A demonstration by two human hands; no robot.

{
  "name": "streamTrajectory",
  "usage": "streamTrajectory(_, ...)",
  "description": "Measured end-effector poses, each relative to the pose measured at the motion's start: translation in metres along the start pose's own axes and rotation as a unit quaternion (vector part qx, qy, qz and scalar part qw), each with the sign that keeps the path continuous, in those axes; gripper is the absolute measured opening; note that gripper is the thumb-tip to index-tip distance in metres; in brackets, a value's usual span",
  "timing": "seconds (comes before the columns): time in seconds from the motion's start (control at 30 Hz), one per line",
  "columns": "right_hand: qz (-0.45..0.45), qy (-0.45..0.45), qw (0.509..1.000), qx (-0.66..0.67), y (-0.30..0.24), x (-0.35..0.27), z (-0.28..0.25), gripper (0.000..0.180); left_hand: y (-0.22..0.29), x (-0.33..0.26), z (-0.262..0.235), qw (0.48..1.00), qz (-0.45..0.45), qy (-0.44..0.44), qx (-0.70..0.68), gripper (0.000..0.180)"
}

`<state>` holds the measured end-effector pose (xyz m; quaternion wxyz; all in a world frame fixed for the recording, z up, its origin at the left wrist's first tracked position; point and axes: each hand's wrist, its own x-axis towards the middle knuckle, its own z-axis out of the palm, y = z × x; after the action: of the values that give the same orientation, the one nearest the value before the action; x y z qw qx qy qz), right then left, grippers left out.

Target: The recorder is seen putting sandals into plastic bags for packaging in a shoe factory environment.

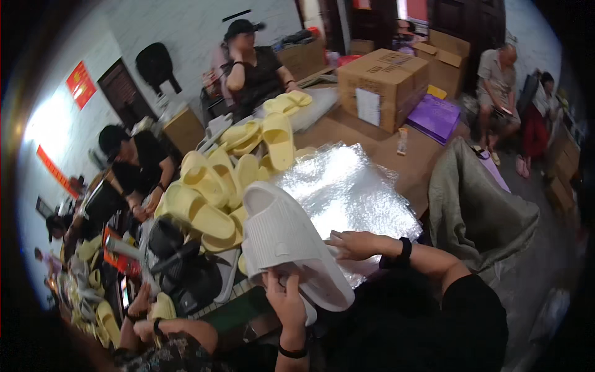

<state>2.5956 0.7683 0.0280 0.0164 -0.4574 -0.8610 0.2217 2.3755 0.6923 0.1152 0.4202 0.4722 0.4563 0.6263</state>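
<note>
Left hand (286,302) at near centre, fingers curled over the near end of a white slide sandal (286,248), gripping it from below. The sandal is held sole-up, ribbed underside showing, tilted with its far end toward the yellow pile.

Right hand (354,243) to the right of the sandal, black wristband on the wrist. Fingers spread flat, fingertips touching the sandal's right edge and resting on a stack of clear plastic bags (347,192); it does not close round anything that I can see.

The bags lie shiny and crinkled on the brown work table (365,139), just right of the sandal.

Left of the bags: a heap of pale yellow slide sandals (214,186) running from near left to the far middle. Black sandals (180,260) near left, beside the heap.

Far right on the table: a cardboard box (384,87), and a purple flat box (437,116) just beyond it. A grey-green cloth (477,204) is draped at right.

Other people sit along the left and far sides of the table; one person's hands (141,310) show at near left.
</note>
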Motion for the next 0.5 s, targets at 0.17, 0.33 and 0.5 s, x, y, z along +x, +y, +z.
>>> streamTrajectory(0.17, 0.259, 0.282, 0.923, 0.044, 0.138, -0.047, -0.071, 0.021, -0.048, 0.02, 0.074, 0.955, 0.022, -0.145, 0.256, 0.045)
streamTrajectory(0.33, 0.33, 0.421, 0.836, -0.123, 0.292, -0.031, -0.082, 0.015, -0.132, 0.024, 0.119, 0.839, 0.096, -0.197, 0.499, 0.052)
streamTrajectory(0.5, 0.38, 0.404, 0.802, -0.222, 0.336, -0.026, -0.066, 0.018, -0.156, 0.022, 0.119, 0.768, 0.157, -0.195, 0.59, 0.063)
